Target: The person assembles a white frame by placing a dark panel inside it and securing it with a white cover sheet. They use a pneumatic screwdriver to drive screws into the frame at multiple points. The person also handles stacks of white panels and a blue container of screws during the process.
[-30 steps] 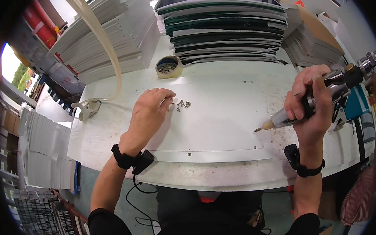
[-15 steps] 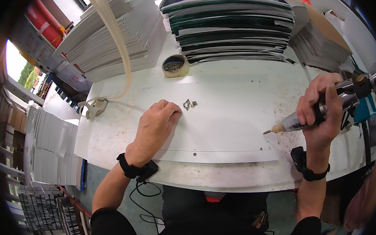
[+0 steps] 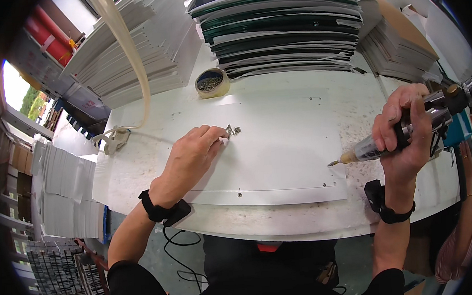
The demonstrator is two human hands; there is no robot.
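My left hand (image 3: 192, 156) rests on a white sheet panel (image 3: 280, 161), fingers pinched together at the edge of a small pile of screws (image 3: 237, 130). Whatever lies between those fingertips is too small to make out. In my right hand (image 3: 405, 129) is a power screwdriver (image 3: 365, 149), held tilted with its bit pointing left and down, just over the panel's right part. Along the panel's near edge sit a screw head (image 3: 239, 195) and another screw head (image 3: 324, 185).
A round tub of small screws (image 3: 212, 84) stands beyond the panel. Behind it rises a stack of dark sheets (image 3: 280, 31), with white sheets (image 3: 133, 56) to its left. A pale hose (image 3: 133, 62) hangs at left. Another person's arm (image 3: 468, 225) shows at the right edge.
My left hand's fingertips have reached the screw pile, which they were just short of before. The screwdriver in my right hand has barely moved. The whole view has shifted slightly.
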